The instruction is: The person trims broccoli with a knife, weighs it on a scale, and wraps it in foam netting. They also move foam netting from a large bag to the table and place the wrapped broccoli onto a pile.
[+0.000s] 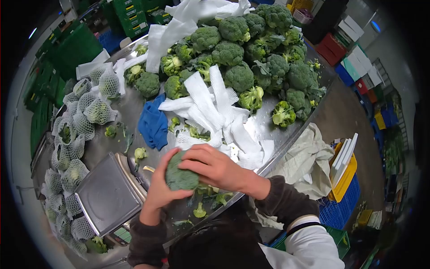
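Observation:
Between both hands, above the near edge of the metal table, is a head of broccoli [180,172], its green crown facing up. My left hand [157,186] wraps its left and lower side, thumb along the bottom. Over the top right of the crown curl the fingers of my right hand [217,166]. White foam net sleeves [206,103] lie in a loose pile just beyond my hands. A blue cloth [153,122] rests left of them. Close to my left hand, a yellowish handle [148,169] shows, perhaps a knife's; the rest is hidden.
A scale [109,193] stands at the left. Beyond it, netted broccoli heads [85,112] line the table's left edge. A large broccoli heap [237,54] covers the far side. Broccoli scraps [199,210] lie near my body. Crates [340,201] stand at the right.

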